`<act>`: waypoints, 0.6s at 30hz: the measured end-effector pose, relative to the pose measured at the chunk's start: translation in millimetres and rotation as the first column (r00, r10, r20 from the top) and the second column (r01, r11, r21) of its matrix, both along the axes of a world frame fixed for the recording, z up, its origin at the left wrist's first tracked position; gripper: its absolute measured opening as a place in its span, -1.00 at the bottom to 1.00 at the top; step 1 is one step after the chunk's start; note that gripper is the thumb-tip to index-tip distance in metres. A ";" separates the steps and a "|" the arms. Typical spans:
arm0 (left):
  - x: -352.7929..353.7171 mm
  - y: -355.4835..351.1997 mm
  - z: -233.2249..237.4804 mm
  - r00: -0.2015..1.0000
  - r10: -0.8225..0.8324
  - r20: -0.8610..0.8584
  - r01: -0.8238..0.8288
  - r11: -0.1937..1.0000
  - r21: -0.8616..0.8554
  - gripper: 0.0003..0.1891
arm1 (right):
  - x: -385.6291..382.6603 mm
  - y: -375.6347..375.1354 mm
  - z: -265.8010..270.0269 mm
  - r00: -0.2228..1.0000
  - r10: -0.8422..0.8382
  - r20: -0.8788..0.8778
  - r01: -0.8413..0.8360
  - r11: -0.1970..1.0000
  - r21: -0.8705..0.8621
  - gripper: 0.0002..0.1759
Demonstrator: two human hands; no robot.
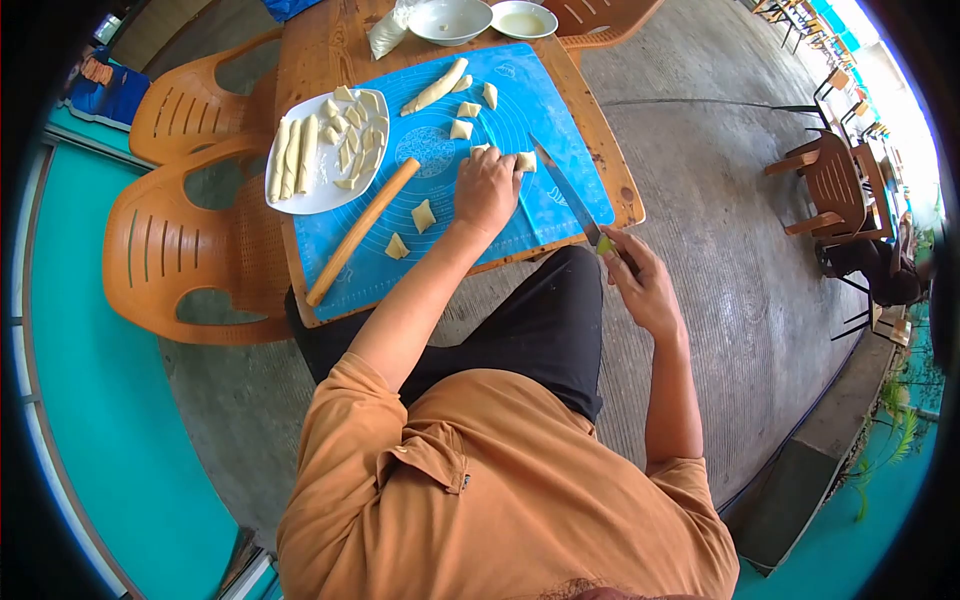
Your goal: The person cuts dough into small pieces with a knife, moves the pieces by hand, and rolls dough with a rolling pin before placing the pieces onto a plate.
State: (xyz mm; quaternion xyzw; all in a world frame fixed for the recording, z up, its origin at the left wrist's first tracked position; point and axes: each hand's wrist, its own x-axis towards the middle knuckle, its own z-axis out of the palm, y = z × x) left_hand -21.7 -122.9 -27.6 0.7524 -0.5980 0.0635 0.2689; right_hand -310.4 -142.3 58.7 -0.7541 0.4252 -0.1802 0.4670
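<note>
Wooden table (325, 45); white plate (316, 200) of dough (307, 155)

white-printed blue mat (548, 98), cream dough (527, 162)

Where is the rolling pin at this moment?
In the head view, the rolling pin lies slanting on the left part of the mat, between the plate and two dough pieces.

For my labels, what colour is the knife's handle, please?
The handle looks yellow-green, in the head view.
</note>
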 end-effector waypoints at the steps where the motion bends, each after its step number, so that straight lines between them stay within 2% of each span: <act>1: -0.5 1.0 0.5 1.000 0.000 0.000 0.000 1.000 0.002 -0.75 | -0.9 -0.4 -0.6 1.000 0.009 0.019 -0.009 1.000 0.006 -0.56; 7: 0.2 4.7 -4.0 0.999 0.002 -0.053 -0.005 0.999 -0.047 -0.73 | -5.9 -22.1 1.5 0.984 0.157 -0.085 -0.167 0.979 -0.118 -0.57; 13: 1.1 8.3 -4.7 0.998 0.011 -0.061 -0.015 0.997 -0.079 -0.74 | -1.5 -43.9 22.0 0.979 0.173 -0.103 -0.174 0.985 0.003 -0.56; 18: 4.3 9.5 -4.4 0.997 0.003 -0.079 -0.008 0.997 -0.072 -0.75 | -1.6 -57.9 20.3 0.965 0.234 -0.118 -0.244 0.966 -0.080 -0.55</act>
